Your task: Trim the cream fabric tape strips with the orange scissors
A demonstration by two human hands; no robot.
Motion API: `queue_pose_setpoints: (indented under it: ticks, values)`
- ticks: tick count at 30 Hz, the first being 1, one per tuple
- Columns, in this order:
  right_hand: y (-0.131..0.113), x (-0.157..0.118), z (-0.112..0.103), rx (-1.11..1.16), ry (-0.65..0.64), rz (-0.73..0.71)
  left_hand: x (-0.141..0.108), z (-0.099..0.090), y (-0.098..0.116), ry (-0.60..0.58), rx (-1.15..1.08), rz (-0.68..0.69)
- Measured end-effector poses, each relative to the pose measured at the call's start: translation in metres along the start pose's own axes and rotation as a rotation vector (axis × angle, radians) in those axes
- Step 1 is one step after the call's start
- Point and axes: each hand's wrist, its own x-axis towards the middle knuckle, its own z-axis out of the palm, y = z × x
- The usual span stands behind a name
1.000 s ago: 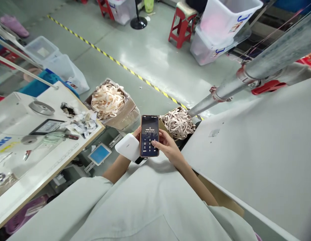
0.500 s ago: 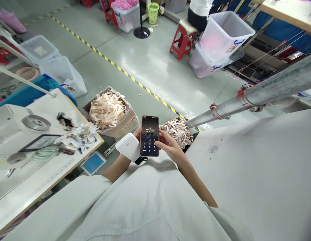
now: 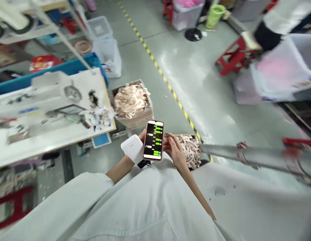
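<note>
A phone (image 3: pixel 153 140) with a lit screen of green and white message bubbles is upright in front of my body. My left hand (image 3: pixel 142 134) holds it from the left side, most of its fingers hidden behind the phone and a white, rounded device (image 3: pixel 132 147). A small black object (image 3: pixel 143 163) shows just below that device. Beside the phone's right edge is my right hand (image 3: pixel 175 149), its fingers loosely bent and apart, the lower ones near or against the phone's edge.
A box of cream strips (image 3: pixel 131 100) stands on the floor ahead, another box of strips (image 3: pixel 190 150) right of my hands. A worktable (image 3: pixel 70 140) is at left, a metal pole (image 3: pixel 220 151) at right. A person (image 3: pixel 271 30) sits at upper right.
The view has swung to the right. The phone's screen went from a number keypad to a message list, and my right thumb has lifted off the screen.
</note>
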Motion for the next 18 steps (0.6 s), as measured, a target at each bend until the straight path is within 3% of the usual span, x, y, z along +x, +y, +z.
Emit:
queue_pose_setpoints:
  ticks: [3, 6, 9, 12, 15, 18]
  values:
    - [0.024, 0.037, -0.002, -0.237, -0.131, -0.005, -0.020, -0.019, -0.011, 0.039, -0.059, 0.131]
    - [0.051, 0.069, 0.017, -0.364, -0.360, 0.016, -0.050, -0.043, -0.026, 0.189, -0.153, 0.321]
    - [0.079, 0.087, 0.050, -0.481, -0.553, 0.020, -0.087, -0.055, -0.042, 0.362, -0.278, 0.483]
    - [0.102, 0.091, 0.088, -0.616, -0.656, -0.037, -0.123, -0.058, -0.053, 0.469, -0.399, 0.673]
    - [0.122, 0.093, 0.123, -0.751, -0.707, -0.126, -0.154, -0.068, -0.058, 0.503, -0.511, 0.863]
    - [0.146, 0.108, 0.157, -0.869, -0.730, -0.198, -0.180, -0.096, -0.062, 0.508, -0.590, 0.961]
